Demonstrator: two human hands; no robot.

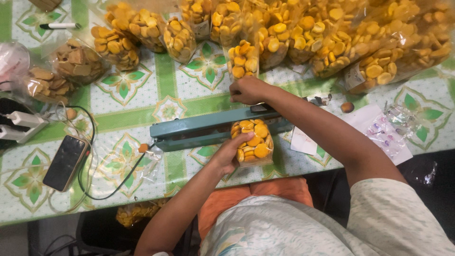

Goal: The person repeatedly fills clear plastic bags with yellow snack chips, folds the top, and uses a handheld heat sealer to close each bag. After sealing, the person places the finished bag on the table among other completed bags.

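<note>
Left hand [228, 156] grips biscuit bag [253, 142] under sealer [213, 130]; right hand [249, 90] closed, pressing bar down. Many sealed bags [284, 38] behind; this one mid-seal.

Left hand [230, 154] cupped, fingers curled; right hand [249, 90] fisted, arm extended forward.

A single head-worn camera looks steeply down from close above the person's chest onto the patterned surface [142, 109] ahead.
</note>
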